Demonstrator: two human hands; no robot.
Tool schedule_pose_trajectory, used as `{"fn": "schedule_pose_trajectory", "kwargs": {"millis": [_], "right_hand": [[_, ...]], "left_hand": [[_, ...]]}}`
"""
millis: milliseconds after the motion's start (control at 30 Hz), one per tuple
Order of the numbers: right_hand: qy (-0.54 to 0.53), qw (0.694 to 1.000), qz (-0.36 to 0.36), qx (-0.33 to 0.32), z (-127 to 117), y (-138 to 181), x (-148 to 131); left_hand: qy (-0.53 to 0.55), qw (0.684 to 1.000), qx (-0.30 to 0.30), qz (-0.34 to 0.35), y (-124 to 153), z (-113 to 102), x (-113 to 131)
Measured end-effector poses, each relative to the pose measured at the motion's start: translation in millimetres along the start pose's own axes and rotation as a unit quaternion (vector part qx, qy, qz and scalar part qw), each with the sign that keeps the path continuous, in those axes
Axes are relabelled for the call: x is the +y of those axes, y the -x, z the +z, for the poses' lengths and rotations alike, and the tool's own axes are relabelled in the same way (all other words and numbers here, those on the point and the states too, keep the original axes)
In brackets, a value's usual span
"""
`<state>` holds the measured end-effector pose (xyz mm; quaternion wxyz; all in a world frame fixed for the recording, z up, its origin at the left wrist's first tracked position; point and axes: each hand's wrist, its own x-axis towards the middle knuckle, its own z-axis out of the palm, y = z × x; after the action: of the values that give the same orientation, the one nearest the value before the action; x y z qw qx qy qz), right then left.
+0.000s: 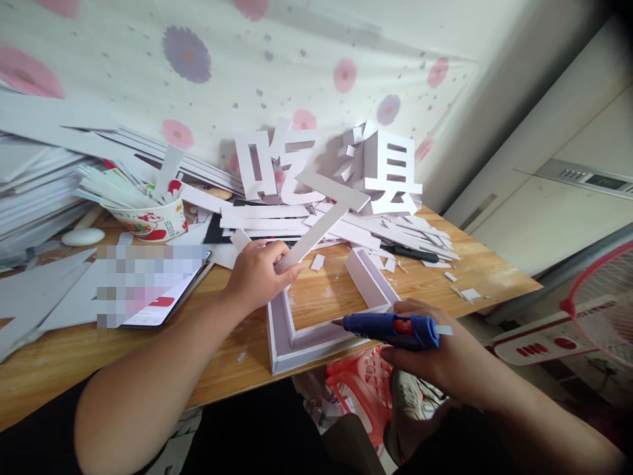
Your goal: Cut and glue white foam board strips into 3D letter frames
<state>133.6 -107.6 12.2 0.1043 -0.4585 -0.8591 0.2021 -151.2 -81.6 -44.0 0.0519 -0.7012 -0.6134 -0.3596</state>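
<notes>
My left hand (260, 274) is closed on one end of a flat white L-shaped board piece (324, 227), which slants up and away to the right. In my right hand (430, 353) is a blue hot glue gun (390, 328), with a pale glue stick poking out of its back end. Its nozzle points left, just over the near wall of a white foam-board frame (309, 349). This hollow, three-sided shape lies at the table's front edge, under and between both hands. Whether the nozzle touches the frame I cannot tell.
White board characters (395, 171) stand against the flowered wall covering. Loose strips and scraps (341, 227) lie before them, with a black-handled tool (413, 253). To the left are a paper tub (161, 221) of strips, a phone (163, 297) and stacked boards (30, 191).
</notes>
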Motion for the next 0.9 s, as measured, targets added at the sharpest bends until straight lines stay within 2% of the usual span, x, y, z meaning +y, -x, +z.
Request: {"fn": "schedule_pose_trajectory", "kwargs": {"millis": [367, 600, 900], "right_hand": [[-0.031, 0.999, 0.038, 0.008, -11.8, 6.5, 16.5], [-0.012, 0.998, 0.046, 0.031, -16.1, 8.9, 30.9], [0.041, 0.998, 0.038, 0.005, -24.9, 7.5, 32.3]], "left_hand": [[-0.003, 1.000, -0.004, 0.004, -1.0, 0.2, -2.0], [-0.001, 1.000, -0.011, -0.004, -2.0, -0.9, -0.4], [0.001, 1.000, -0.006, -0.007, -1.9, 0.4, -2.7]]}}
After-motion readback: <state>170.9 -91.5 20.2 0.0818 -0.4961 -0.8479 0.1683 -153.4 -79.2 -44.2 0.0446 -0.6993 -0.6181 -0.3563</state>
